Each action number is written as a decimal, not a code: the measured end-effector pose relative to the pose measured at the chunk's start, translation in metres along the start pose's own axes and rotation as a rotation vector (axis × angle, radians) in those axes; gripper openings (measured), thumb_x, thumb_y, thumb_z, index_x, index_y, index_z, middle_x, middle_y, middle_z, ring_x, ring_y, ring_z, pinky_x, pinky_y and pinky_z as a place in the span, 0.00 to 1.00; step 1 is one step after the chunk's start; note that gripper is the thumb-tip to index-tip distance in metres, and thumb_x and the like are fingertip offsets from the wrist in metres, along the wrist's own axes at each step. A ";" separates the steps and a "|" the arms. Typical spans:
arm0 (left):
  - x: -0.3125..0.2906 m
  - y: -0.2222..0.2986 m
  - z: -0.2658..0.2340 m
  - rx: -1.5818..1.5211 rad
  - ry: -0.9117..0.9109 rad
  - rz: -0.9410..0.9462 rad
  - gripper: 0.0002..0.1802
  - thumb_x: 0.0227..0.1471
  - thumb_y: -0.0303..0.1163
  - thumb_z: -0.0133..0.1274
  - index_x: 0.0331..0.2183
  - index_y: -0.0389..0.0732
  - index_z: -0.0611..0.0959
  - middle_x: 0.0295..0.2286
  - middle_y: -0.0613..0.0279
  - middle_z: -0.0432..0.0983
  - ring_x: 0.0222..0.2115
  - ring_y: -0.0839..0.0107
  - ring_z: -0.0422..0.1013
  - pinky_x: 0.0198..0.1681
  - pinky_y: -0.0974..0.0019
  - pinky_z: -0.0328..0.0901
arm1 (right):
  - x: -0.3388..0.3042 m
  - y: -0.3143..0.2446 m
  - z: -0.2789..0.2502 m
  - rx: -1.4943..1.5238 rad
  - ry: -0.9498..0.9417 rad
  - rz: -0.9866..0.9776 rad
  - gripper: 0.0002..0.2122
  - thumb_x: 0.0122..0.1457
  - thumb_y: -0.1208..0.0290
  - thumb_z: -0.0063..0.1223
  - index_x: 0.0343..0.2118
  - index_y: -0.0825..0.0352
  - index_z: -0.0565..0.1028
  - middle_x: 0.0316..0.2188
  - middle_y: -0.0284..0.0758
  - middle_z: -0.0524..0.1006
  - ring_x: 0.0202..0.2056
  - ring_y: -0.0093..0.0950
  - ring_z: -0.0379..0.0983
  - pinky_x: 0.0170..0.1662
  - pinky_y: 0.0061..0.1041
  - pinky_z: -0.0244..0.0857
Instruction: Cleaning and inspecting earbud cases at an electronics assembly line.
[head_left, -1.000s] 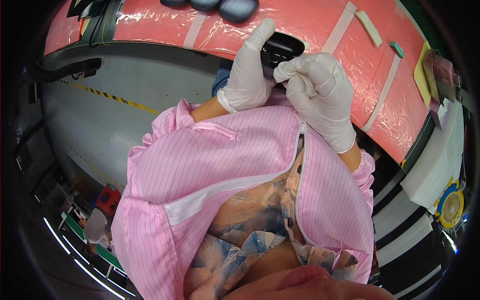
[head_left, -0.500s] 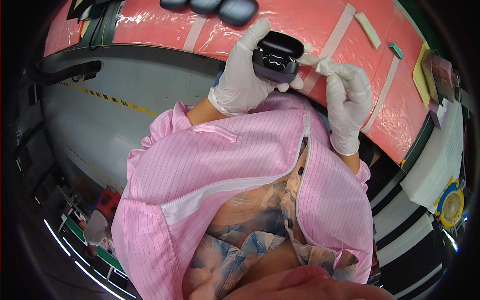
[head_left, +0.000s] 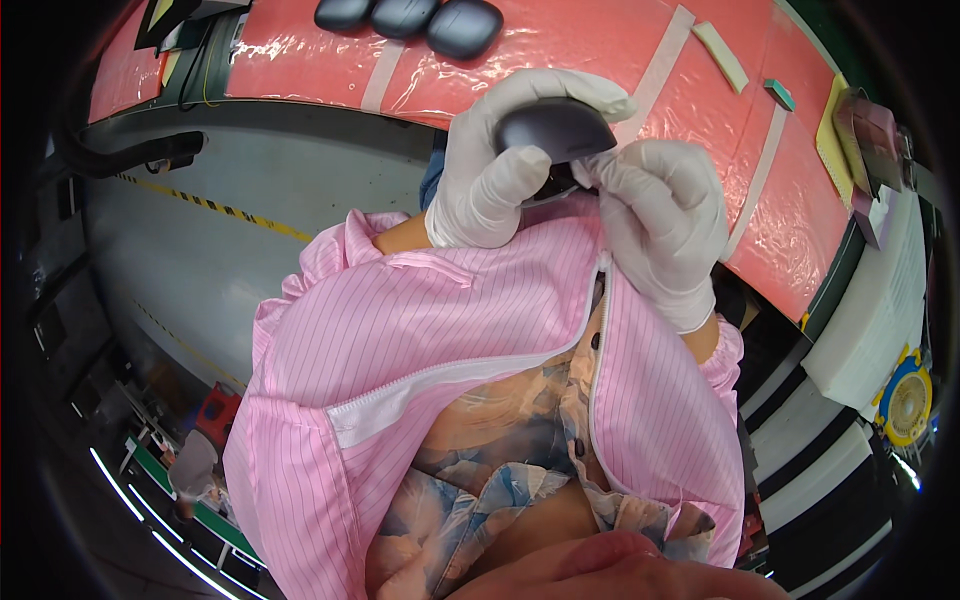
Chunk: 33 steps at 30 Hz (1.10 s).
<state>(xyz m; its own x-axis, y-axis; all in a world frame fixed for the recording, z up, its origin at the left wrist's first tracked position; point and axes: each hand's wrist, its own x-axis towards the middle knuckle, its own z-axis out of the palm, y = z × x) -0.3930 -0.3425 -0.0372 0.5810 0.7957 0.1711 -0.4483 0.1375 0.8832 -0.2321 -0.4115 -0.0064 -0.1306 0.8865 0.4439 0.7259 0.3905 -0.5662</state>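
Note:
My left hand [head_left: 478,185], in a white glove, is wrapped round a dark, glossy earbud charging case [head_left: 555,128]. The case is tilted, so its smooth outer shell shows and a dark gap opens on the side towards me. Close against the right edge of the case is my right hand [head_left: 665,215], also gloved in white. Its thumb and fingers are pinched together at the gap. A small pale bit may be between those fingertips, but it blends with the glove and I cannot make it out.
Several similar dark cases [head_left: 465,28] lie at the back of the red-covered table [head_left: 790,230]. A cream strip [head_left: 720,57] and a small green block [head_left: 779,95] lie to the right. A yellow fan [head_left: 908,405] stands at far right, and a black curved arm [head_left: 140,152] juts in left.
My left hand has turned the case over, from its open inside showing to its outer shell showing. My right hand has moved left and nearer to me, up against the case.

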 end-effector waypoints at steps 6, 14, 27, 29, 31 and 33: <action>-0.001 0.005 -0.002 -0.024 0.060 -0.090 0.50 0.44 0.68 0.51 0.49 0.28 0.68 0.46 0.38 0.70 0.31 0.60 0.76 0.33 0.66 0.73 | -0.012 0.018 0.006 0.246 0.213 0.176 0.12 0.51 0.89 0.51 0.37 0.68 0.77 0.28 0.34 0.75 0.30 0.24 0.73 0.32 0.22 0.66; -0.002 -0.012 0.009 -0.014 0.222 0.007 0.50 0.44 0.71 0.48 0.48 0.30 0.70 0.41 0.43 0.73 0.37 0.64 0.73 0.39 0.67 0.69 | 0.009 -0.018 0.024 0.167 0.138 0.154 0.10 0.49 0.87 0.54 0.35 0.69 0.76 0.29 0.35 0.76 0.31 0.28 0.73 0.33 0.25 0.66; 0.004 -0.001 0.002 -0.145 0.073 -0.165 0.54 0.44 0.76 0.38 0.51 0.32 0.68 0.37 0.44 0.76 0.30 0.66 0.76 0.26 0.73 0.69 | -0.025 0.002 0.002 0.769 0.306 0.608 0.11 0.58 0.81 0.51 0.44 0.71 0.74 0.39 0.37 0.75 0.40 0.23 0.72 0.45 0.22 0.65; 0.004 0.000 0.001 -0.122 0.066 -0.165 0.54 0.44 0.76 0.37 0.51 0.32 0.68 0.38 0.44 0.76 0.30 0.66 0.76 0.26 0.73 0.69 | -0.029 0.004 0.004 0.585 0.282 0.515 0.11 0.57 0.81 0.52 0.44 0.70 0.74 0.39 0.36 0.75 0.40 0.22 0.72 0.45 0.21 0.65; 0.004 -0.001 0.001 -0.098 0.064 -0.167 0.55 0.44 0.76 0.37 0.52 0.32 0.67 0.39 0.43 0.75 0.31 0.65 0.77 0.26 0.74 0.68 | -0.032 0.006 0.007 0.592 0.265 0.526 0.10 0.59 0.80 0.51 0.44 0.70 0.74 0.40 0.35 0.75 0.41 0.22 0.71 0.47 0.22 0.64; 0.004 -0.002 0.001 -0.088 0.095 -0.169 0.55 0.45 0.76 0.36 0.52 0.32 0.67 0.39 0.43 0.75 0.31 0.66 0.76 0.26 0.74 0.68 | -0.032 0.008 0.011 0.608 0.241 0.536 0.10 0.60 0.79 0.50 0.44 0.69 0.74 0.41 0.35 0.74 0.43 0.22 0.71 0.49 0.22 0.64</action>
<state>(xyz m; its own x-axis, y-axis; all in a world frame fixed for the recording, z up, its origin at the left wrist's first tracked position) -0.3890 -0.3397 -0.0376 0.5881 0.8085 -0.0221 -0.4097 0.3213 0.8537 -0.2295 -0.4337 -0.0332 0.3256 0.9396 0.1052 0.1495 0.0587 -0.9870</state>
